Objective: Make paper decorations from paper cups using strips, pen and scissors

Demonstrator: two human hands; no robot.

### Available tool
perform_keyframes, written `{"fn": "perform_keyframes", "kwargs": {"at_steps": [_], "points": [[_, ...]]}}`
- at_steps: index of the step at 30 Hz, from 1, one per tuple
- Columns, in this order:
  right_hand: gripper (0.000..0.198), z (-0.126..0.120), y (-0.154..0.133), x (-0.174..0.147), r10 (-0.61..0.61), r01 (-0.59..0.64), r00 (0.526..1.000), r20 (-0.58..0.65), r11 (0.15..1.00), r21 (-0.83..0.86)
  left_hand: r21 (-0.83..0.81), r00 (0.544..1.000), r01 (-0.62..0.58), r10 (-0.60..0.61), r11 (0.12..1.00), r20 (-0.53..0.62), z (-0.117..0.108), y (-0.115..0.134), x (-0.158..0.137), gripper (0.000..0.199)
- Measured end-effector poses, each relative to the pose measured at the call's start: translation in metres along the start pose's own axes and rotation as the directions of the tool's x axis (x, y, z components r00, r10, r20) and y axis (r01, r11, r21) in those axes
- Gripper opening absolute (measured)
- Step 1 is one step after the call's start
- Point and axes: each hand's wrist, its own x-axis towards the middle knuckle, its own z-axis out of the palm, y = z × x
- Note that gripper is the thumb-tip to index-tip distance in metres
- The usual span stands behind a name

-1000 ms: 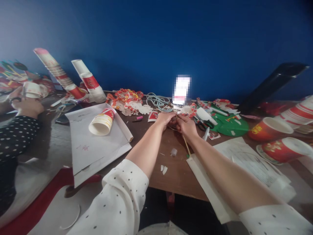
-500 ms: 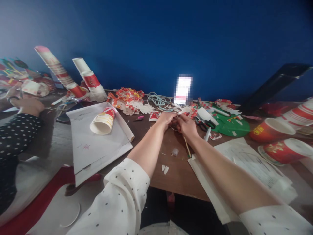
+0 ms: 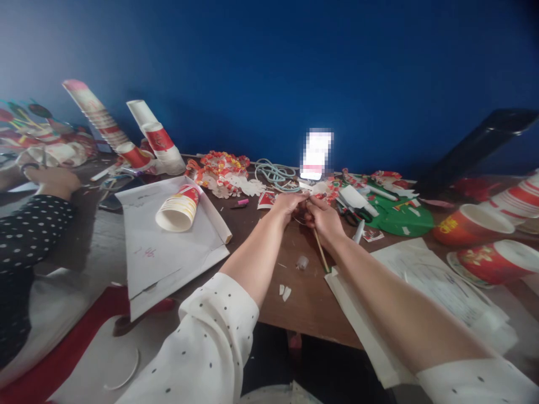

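Observation:
My left hand (image 3: 291, 204) and my right hand (image 3: 323, 216) meet over the far middle of the table, fingertips close together. The right hand is closed on a thin wooden stick (image 3: 321, 249), which slants down toward me to a dark green end. My left hand's fingers are pinched together; what lies between them is too small and hidden to name. Cut red-and-white paper scraps (image 3: 329, 191) lie just behind the fingertips. A lit phone (image 3: 316, 154), its screen blurred out, leans on the blue wall beyond. Beside my right hand are black-handled scissors (image 3: 357, 215) and a white pen (image 3: 359, 231).
Left, nested paper cups (image 3: 179, 210) lie on a white box lid (image 3: 168, 264). Cup stacks (image 3: 162, 143) lean behind it. Paper cut-outs (image 3: 223, 171), a cable (image 3: 275, 174) and green card (image 3: 406, 219) line the back. Red cups (image 3: 471, 224) stand right. Another person's hand (image 3: 54, 180) holds scissors at far left.
My hands stay nearly in place, with only slight finger movement at the stick. The view shifts a little. At far left, the other person's hands and the paper piece have moved slightly.

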Motion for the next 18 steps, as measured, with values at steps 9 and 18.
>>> {"fn": "perform_keyframes", "kwargs": {"at_steps": [9,18], "points": [[0.031,0.0022,-0.0035,-0.0012,0.025,-0.024,0.998,-0.050,0.999,0.027,0.014,0.999,-0.024,0.023,1.000,0.031,-0.0018,0.0019,-0.0032,0.025],[0.049,-0.0007,-0.0028,-0.0007,0.025,-0.023,0.995,-0.097,1.000,0.019,0.012,0.996,0.006,-0.007,1.000,0.093,-0.0039,0.0057,-0.0038,0.012]]}}
